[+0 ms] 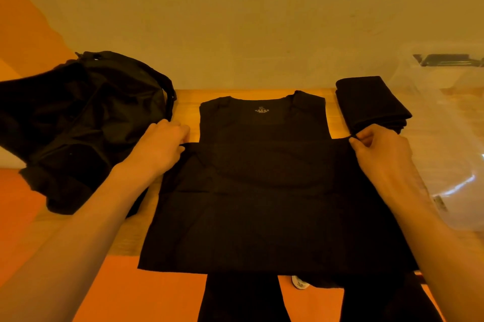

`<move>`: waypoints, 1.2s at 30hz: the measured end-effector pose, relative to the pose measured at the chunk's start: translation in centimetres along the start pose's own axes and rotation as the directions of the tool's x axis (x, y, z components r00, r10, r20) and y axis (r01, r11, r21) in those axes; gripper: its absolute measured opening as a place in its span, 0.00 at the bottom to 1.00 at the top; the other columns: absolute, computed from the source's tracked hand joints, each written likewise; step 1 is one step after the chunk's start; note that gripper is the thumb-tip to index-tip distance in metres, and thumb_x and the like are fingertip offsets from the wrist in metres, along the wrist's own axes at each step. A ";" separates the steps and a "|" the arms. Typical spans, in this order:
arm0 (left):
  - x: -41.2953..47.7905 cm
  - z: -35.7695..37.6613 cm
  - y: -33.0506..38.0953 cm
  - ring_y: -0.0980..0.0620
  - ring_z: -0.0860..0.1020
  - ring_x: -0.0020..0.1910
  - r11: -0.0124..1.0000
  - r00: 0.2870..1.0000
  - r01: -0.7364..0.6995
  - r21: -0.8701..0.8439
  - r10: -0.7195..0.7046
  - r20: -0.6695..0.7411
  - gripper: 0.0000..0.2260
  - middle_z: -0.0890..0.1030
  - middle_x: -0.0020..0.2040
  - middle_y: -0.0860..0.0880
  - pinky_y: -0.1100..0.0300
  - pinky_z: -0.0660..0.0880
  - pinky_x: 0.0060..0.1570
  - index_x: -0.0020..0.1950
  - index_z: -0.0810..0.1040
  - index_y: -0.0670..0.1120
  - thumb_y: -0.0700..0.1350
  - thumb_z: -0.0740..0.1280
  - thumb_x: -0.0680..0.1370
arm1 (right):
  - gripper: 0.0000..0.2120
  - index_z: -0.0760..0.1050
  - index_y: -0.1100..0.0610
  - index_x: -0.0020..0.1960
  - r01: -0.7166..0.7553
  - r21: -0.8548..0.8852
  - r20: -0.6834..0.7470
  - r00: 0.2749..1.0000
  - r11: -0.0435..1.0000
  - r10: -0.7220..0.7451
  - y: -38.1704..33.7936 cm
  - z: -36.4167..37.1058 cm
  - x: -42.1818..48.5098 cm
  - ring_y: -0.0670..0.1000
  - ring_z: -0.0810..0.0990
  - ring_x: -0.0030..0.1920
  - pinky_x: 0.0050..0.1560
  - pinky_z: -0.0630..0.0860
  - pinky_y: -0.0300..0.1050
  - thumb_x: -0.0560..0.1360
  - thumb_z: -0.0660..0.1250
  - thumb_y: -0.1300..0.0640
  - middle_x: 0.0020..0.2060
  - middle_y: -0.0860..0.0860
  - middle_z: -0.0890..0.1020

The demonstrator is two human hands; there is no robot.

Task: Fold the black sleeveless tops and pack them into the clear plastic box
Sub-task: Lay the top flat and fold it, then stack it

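Head view: one top mid-fold, both hands on the folding edge.

A black sleeveless top lies flat on the wooden table, neckline at the far side. A straight edge of its cloth is stretched across its middle between the two hands. The left hand has its fingers curled on the left corner of that edge, and the right hand pinches the right corner between thumb and fingers. A heap of unfolded tops sits to the left and a folded stack far right, beside the clear plastic box. In my judgement the risks are a skewed fold if one corner travels ahead of the other, and the under layer bunching if the thin cloth drags. The near part appears to overhang the table and could slide off.
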State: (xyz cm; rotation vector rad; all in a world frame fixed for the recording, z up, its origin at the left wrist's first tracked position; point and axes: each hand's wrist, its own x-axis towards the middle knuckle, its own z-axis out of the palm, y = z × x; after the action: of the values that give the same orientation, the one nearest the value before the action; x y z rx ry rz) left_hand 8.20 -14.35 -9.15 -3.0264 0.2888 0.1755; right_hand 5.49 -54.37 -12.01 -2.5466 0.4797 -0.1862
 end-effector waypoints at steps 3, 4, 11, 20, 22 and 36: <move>-0.3 -0.1 -0.5 0.47 0.73 0.52 0.992 0.995 0.011 -0.128 -0.023 -0.094 0.02 0.77 0.47 0.50 0.53 0.71 0.51 0.49 0.78 0.47 0.41 0.68 0.81 | 0.07 0.78 0.57 0.54 0.008 0.027 -0.046 0.999 1.000 -0.006 -0.2 -0.5 0.3 0.48 0.75 0.44 0.45 0.69 0.44 0.81 0.67 0.54 0.44 0.50 0.79; -0.4 -0.2 -0.7 0.47 0.73 0.52 0.987 0.991 0.009 -0.161 -0.030 -0.128 0.03 0.75 0.46 0.51 0.53 0.70 0.50 0.49 0.78 0.47 0.41 0.68 0.81 | 0.07 0.78 0.57 0.54 0.015 0.040 -0.059 0.998 0.999 -0.013 -0.3 -0.7 0.4 0.48 0.75 0.45 0.46 0.69 0.45 0.81 0.67 0.54 0.44 0.51 0.80; 0.1 -1.7 -1.1 0.43 0.73 0.52 0.987 0.969 0.008 -0.159 -0.047 -0.244 0.01 0.75 0.44 0.49 0.48 0.71 0.51 0.50 0.80 0.45 0.40 0.68 0.80 | 0.06 0.79 0.55 0.51 0.023 0.094 -0.139 0.990 0.995 -0.010 -1.1 -1.5 0.9 0.49 0.78 0.45 0.46 0.70 0.44 0.79 0.69 0.53 0.41 0.50 0.80; 1.1 -1.6 -1.1 0.40 0.74 0.51 0.997 0.943 0.064 -0.033 -0.071 -0.324 0.02 0.79 0.46 0.44 0.45 0.70 0.50 0.51 0.80 0.44 0.41 0.68 0.80 | 0.07 0.82 0.54 0.52 0.224 0.023 -0.340 0.918 0.974 -0.203 -0.8 -0.4 0.6 0.54 0.75 0.51 0.52 0.69 0.46 0.77 0.72 0.52 0.44 0.51 0.76; 1.3 -1.4 -0.9 0.39 0.74 0.50 0.997 0.939 0.077 -0.008 -0.075 -0.335 0.02 0.79 0.46 0.44 0.45 0.69 0.50 0.49 0.79 0.44 0.41 0.68 0.80 | 0.08 0.82 0.55 0.52 0.248 -0.021 -0.347 0.907 0.969 -0.240 -1.1 -0.1 1.2 0.56 0.74 0.53 0.54 0.66 0.47 0.78 0.71 0.51 0.44 0.51 0.74; -8.1 4.2 10.9 0.43 0.45 0.82 0.994 0.992 0.003 -0.107 -0.017 -0.127 0.33 0.45 0.83 0.45 0.45 0.45 0.79 0.83 0.49 0.56 0.69 0.40 0.81 | 0.36 0.49 0.45 0.82 0.561 -0.424 0.338 0.826 0.711 -0.451 -2.7 3.3 -5.9 0.57 0.49 0.81 0.80 0.51 0.56 0.78 0.38 0.29 0.81 0.56 0.53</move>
State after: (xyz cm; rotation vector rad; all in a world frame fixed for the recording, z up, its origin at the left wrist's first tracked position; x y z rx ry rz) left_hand -2.30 -23.08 -13.25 -3.1504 0.2832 -0.0037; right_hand 1.56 -48.45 -13.52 -3.1263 -0.3358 0.0267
